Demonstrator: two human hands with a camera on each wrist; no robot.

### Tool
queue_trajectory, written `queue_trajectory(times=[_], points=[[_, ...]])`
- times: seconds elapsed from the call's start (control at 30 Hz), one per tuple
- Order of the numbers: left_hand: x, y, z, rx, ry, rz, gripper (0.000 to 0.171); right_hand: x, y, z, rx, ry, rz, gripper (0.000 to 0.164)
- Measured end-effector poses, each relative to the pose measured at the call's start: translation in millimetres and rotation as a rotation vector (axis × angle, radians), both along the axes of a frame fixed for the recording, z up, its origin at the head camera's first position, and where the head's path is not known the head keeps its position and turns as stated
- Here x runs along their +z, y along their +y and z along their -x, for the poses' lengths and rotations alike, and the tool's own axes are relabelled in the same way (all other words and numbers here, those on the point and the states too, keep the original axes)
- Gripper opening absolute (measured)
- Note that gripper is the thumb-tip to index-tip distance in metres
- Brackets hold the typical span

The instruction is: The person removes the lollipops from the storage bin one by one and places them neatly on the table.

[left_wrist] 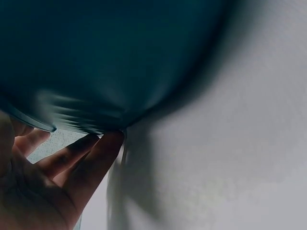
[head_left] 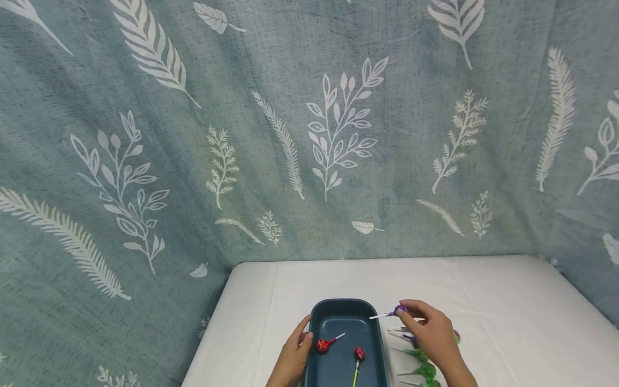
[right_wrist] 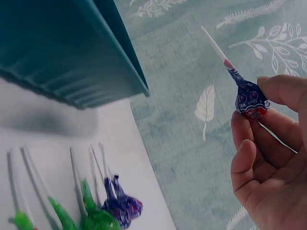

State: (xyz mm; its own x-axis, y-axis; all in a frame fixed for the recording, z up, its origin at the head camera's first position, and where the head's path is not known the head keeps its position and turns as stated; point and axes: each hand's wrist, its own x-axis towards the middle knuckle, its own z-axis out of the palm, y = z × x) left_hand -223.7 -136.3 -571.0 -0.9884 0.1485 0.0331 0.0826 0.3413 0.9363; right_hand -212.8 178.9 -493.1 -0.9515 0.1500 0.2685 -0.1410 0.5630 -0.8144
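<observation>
My right hand (head_left: pixel 435 330) pinches a purple-wrapped lollipop (right_wrist: pixel 252 100) by its candy end, above the table beside the tray's right rim. Its white stick points left, toward the tray in the head view. The blue tray (head_left: pixel 338 312) holds two red-wrapped lollipops, one with a white stick (head_left: pixel 323 345) and one with a yellow-green stick (head_left: pixel 359 353). Against the tray's left side rests my left hand (head_left: pixel 292 357), its fairly straight fingers (left_wrist: pixel 98 163) touching the outer wall. The tray's near end is cut off in the head view.
Right of the tray, green-wrapped lollipops (right_wrist: pixel 98 220) and purple-wrapped ones (right_wrist: pixel 122 206) lie in a row on the white table (head_left: pixel 512 312), partly hidden by the right hand in the head view. A leaf-patterned curtain (head_left: pixel 290 215) hangs behind.
</observation>
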Motion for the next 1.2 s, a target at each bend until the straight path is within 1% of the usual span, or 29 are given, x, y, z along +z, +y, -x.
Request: queue_trajectory(times=[0.33,0.57,0.8,1.0,1.13,1.2], points=[[0.4,0.6,0.1,-0.007,0.001,-0.007,0.048,-3.2,18.8,-5.4,-0.031,-0.08,-0.031,0.033],[-0.6,0.4,0.2,-0.003,-0.001,-0.005,0.049,-9.0,32.9,-8.0,-0.071,-0.089,-0.054,0.037],[-0.5,1.1,0.8,0.0,-0.004,-0.013,0.048,-20.5,51.6,-11.0,-0.117,-0.098,-0.085,0.039],[0.5,1.6,1.1,0.006,-0.003,-0.01,0.048,-32.6,67.4,-14.1,-0.169,-0.178,-0.076,0.042],[-0.7,2.0,0.8,0.004,-0.01,-0.008,0.048,-40.5,79.0,-16.5,-0.181,-0.247,-0.064,0.05],[-1.1,2.0,0.6,0.002,-0.011,-0.01,0.048,-44.2,85.2,-17.6,-0.173,-0.272,-0.063,0.053]])
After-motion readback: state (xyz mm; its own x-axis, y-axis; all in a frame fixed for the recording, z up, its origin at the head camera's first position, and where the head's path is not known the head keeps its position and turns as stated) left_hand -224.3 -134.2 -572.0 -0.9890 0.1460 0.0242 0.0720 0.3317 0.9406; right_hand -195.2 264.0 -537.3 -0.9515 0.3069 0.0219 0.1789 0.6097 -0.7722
